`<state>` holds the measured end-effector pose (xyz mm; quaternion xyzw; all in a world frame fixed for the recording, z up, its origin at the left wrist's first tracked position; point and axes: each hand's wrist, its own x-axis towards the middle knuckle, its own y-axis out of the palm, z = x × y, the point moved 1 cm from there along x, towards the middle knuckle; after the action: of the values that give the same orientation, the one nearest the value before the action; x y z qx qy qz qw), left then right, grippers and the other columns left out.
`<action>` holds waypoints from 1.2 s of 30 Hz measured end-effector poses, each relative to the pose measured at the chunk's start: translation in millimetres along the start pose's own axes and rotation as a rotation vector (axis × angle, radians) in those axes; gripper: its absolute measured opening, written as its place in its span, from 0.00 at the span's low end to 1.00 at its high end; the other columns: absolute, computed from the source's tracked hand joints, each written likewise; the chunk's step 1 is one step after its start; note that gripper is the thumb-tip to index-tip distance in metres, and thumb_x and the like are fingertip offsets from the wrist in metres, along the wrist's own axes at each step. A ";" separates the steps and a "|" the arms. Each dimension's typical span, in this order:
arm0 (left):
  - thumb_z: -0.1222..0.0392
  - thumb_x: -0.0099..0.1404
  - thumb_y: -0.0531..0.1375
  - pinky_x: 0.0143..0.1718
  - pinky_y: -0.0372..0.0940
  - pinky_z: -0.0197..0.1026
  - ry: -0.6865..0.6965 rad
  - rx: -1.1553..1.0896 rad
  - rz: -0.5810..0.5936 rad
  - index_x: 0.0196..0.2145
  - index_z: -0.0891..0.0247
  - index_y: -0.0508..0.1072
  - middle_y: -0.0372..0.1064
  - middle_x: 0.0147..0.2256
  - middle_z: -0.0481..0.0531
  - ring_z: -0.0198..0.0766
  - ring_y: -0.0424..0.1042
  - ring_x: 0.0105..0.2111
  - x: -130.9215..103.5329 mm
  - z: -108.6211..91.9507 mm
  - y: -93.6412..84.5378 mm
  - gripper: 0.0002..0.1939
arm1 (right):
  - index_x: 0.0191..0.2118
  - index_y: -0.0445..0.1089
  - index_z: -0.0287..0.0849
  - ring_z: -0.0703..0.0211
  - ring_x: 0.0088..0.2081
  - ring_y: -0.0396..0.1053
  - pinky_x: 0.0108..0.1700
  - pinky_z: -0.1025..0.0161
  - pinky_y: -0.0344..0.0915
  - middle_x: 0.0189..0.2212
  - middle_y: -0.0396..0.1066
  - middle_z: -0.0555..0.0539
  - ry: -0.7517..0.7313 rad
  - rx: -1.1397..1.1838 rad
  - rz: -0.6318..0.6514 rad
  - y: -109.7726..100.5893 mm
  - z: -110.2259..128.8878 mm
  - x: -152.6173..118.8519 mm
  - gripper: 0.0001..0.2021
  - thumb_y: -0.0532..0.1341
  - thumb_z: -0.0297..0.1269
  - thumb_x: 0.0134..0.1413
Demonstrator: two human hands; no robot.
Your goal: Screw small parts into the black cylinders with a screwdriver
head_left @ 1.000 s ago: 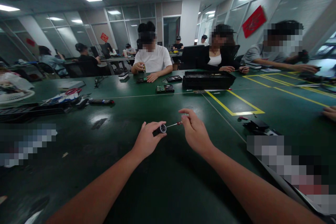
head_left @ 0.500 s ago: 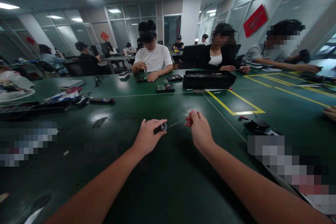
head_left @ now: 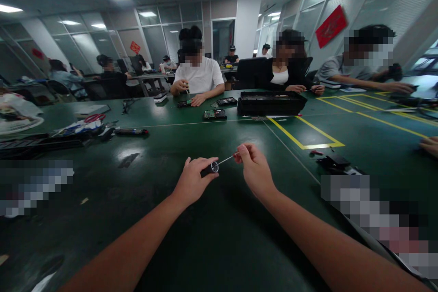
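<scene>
My left hand [head_left: 194, 177] is closed around a short black cylinder with a silver-rimmed round end [head_left: 214, 167], which faces right; it may be a flashlight, but I cannot be sure. In my right hand [head_left: 256, 166] a thin screwdriver [head_left: 226, 160] is pinched, its reddish handle mostly covered by the fingers. The metal shaft points left and its tip is at the cylinder's round opening. Whether the tip touches anything inside is too small to tell. Both hands are above the dark green table [head_left: 191, 246].
Across the table a person in white [head_left: 198, 75] works on circuit-board devices [head_left: 215, 114]. A long black case [head_left: 272, 103] stands beside them. Tools and red-handled scissors [head_left: 95, 118] lie left, near a dark cylindrical tool [head_left: 132, 132]. Black parts [head_left: 337, 163] lie right.
My right hand has moved left, bringing the screwdriver tip from just short of the cylinder to its opening. The cylinder's open end has turned slightly more toward me.
</scene>
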<state>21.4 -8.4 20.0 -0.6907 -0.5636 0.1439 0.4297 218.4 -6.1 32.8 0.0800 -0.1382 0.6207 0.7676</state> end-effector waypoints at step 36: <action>0.58 0.67 0.62 0.67 0.38 0.67 -0.008 0.003 0.038 0.58 0.46 0.69 0.72 0.52 0.47 0.45 0.68 0.54 -0.8 0.9 -1.0 0.22 | 0.36 0.70 0.44 0.55 0.34 0.69 0.40 0.57 0.64 0.30 0.71 0.48 0.071 0.110 0.101 0.8 -4.9 2.1 0.15 0.56 0.51 0.61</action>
<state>19.9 -8.7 20.0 -0.7001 -0.5519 0.1555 0.4256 218.6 -2.5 28.8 0.0927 -0.0805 0.6677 0.7343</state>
